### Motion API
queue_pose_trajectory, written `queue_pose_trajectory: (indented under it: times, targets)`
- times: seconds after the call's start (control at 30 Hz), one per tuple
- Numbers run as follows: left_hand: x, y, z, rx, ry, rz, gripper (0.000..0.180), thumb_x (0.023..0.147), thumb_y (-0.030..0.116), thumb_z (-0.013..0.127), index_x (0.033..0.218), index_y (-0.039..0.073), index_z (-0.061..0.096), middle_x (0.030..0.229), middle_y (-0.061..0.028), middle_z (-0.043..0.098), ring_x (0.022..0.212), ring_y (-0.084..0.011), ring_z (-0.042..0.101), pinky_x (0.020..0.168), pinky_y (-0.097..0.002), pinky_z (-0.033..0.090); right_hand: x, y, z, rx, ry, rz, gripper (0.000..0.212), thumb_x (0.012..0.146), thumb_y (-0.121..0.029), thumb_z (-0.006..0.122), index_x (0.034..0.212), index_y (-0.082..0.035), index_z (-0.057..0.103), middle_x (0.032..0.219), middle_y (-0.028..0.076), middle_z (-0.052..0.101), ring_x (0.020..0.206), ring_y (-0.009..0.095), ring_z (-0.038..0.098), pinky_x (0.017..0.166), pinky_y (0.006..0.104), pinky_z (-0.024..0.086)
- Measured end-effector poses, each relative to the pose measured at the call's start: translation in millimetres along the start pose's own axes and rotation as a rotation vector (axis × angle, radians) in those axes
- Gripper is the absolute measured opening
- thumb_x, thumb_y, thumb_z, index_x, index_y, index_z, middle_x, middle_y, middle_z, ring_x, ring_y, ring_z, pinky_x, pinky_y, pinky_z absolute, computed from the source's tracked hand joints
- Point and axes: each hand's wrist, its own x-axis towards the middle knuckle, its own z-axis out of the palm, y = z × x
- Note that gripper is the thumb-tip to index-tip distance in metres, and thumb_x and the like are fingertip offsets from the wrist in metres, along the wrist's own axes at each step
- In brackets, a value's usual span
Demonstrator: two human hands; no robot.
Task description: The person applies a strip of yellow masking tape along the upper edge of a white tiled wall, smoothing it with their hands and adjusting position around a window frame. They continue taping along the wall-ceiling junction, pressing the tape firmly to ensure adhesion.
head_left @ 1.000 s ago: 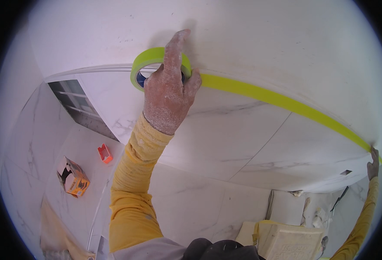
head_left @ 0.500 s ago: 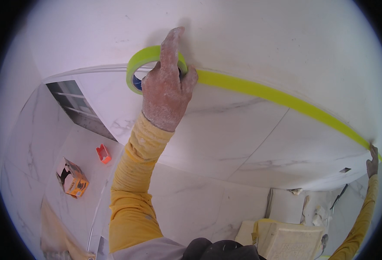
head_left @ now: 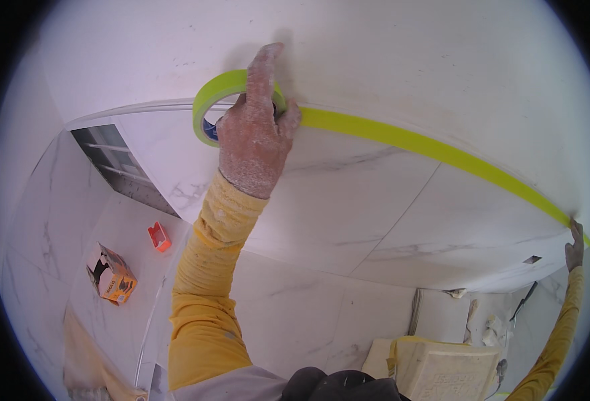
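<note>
My left hand [head_left: 251, 150], dusted with white powder, holds a roll of yellow-green masking tape [head_left: 213, 90] against the wall. Its index finger is stretched upward and its other fingers curl at the roll's ring. From the roll, a taut strip of tape [head_left: 402, 138] runs right along the line where the marble-patterned tiles [head_left: 335, 194] meet the plain white wall [head_left: 402, 53]. Far to the right, my right hand [head_left: 575, 247] touches the strip with its fingertips, fingers extended and thumb apart. More tape continues past it round the corner.
A window [head_left: 122, 164] sits in the wall at left. Below it are an open orange cardboard box [head_left: 118, 281] and a small red-orange container [head_left: 160, 236]. A pale box [head_left: 452, 371] and flat panels [head_left: 442, 317] are at lower right, near a small rectangular wall opening [head_left: 531, 260].
Relative to the view, my left hand and the tape roll have shifted very slightly left. Both hands otherwise keep the same hold and contact.
</note>
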Motion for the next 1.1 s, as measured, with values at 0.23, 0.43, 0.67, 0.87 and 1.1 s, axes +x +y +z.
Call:
queue_pose_trajectory:
  times: [0.23,0.43,0.67,0.87,1.1]
  targets:
    - [0,-1,0,0.010,0.024,0.032,0.078,0.076,-0.003,0.073,0.145,0.007,0.038,0.121,-0.0193,0.063,0.068,-0.0259,0.065,0.065,-0.0323,0.056,3,-8,4,0.020,-0.020,0.021,0.088,0.057,0.014,0.041,0.143,-0.002,0.048,0.142,0.017,0.046,0.143,0.031,0.035,0.122,0.0339,0.019]
    - [1,2,-1,0.004,0.043,0.010,0.073,0.077,-0.002,0.072,0.143,0.007,0.042,0.126,-0.0172,0.063,0.070,-0.0255,0.066,0.067,-0.0330,0.056,0,-1,6,0.005,-0.004,0.018,0.086,0.058,0.013,0.042,0.142,-0.003,0.049,0.142,0.016,0.047,0.143,0.031,0.035,0.121,0.0338,0.020]
    - [0,-10,5,0.054,-0.010,0.014,0.064,0.088,0.006,0.070,0.145,0.005,0.041,0.142,-0.0119,0.055,0.095,-0.0218,0.069,0.071,-0.0271,0.055,2,-26,1,-0.017,0.012,-0.173,0.077,0.064,0.007,0.051,0.140,-0.008,0.054,0.146,0.013,0.050,0.141,0.030,0.039,0.120,0.0407,0.025]
    - [2,-6,0,0.070,-0.007,0.031,0.058,0.091,0.002,0.065,0.143,0.011,0.041,0.147,-0.0114,0.049,0.121,-0.0276,0.061,0.099,-0.0324,0.054,1,-89,-14,-0.146,0.011,0.039,0.074,0.064,0.004,0.052,0.139,-0.003,0.052,0.134,0.018,0.052,0.129,0.034,0.047,0.113,0.0365,0.037]
    - [0,-19,7,0.054,-0.039,0.086,0.059,0.091,0.002,0.065,0.144,0.012,0.039,0.148,-0.0120,0.048,0.128,-0.0314,0.055,0.104,-0.0358,0.050,-7,-95,-21,-0.161,0.017,0.100,0.069,0.069,0.001,0.054,0.138,-0.004,0.053,0.136,0.016,0.052,0.129,0.034,0.047,0.112,0.0386,0.038]
